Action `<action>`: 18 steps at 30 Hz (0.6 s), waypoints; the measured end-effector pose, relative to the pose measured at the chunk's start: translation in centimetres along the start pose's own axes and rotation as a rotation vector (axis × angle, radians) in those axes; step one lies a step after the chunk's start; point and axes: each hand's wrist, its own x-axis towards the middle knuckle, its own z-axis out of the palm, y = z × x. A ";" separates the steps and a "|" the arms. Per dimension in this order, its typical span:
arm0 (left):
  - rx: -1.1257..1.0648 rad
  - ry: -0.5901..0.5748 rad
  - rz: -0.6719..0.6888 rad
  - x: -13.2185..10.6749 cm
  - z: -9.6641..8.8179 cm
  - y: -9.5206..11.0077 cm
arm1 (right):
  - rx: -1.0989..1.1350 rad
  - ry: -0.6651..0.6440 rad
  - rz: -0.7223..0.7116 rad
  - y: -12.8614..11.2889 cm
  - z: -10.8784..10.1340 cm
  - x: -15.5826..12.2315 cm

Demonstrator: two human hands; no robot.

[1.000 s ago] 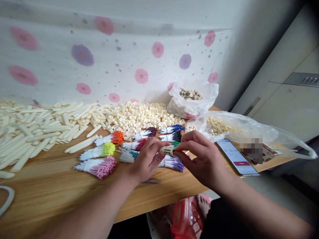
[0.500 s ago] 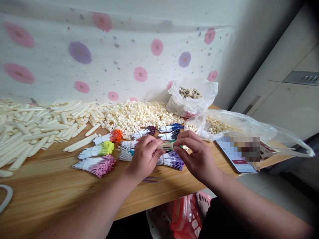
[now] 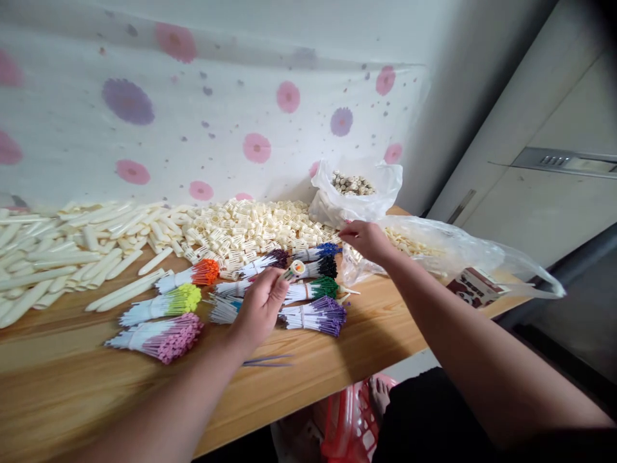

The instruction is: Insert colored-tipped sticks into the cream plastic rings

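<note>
My left hand [image 3: 263, 302] is closed around a short cream slotted pen barrel [image 3: 293, 271], its open end tilted up and showing small coloured tips inside. Beneath and around that hand lie banded bundles of pen refills, among them green-tipped [image 3: 311, 290], purple-tipped [image 3: 315, 315] and black-tipped [image 3: 318, 267] ones. My right hand [image 3: 364, 239] is stretched forward over the blue-tipped refill bundle [image 3: 321, 252], beside the plastic bags. Its thumb and fingertips are drawn together; whatever is between them is too small to make out.
Orange [image 3: 193, 273], yellow [image 3: 166, 303] and pink [image 3: 159, 337] refill bundles lie on the left. Long cream tubes [image 3: 62, 257] and short slotted pieces [image 3: 250, 225] are heaped behind. Bags of small parts [image 3: 357, 186] and a small box [image 3: 475, 286] stand right.
My right hand has left the pen barrel and moved forward to the blue refills. The left hand keeps the barrel, now tipped upward. The view has shifted slightly, and the phone no longer shows.
</note>
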 end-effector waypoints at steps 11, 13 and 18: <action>-0.038 0.007 -0.053 0.0 -0.3 -0.9 | -0.272 -0.248 -0.004 4.3 4.6 2.6; -0.040 0.013 -0.050 0.0 -0.4 -1.1 | -0.295 -0.259 -0.006 4.6 4.4 2.7; -0.081 0.000 -0.050 -0.1 -0.4 -1.1 | -0.403 -0.251 0.064 5.5 4.0 2.8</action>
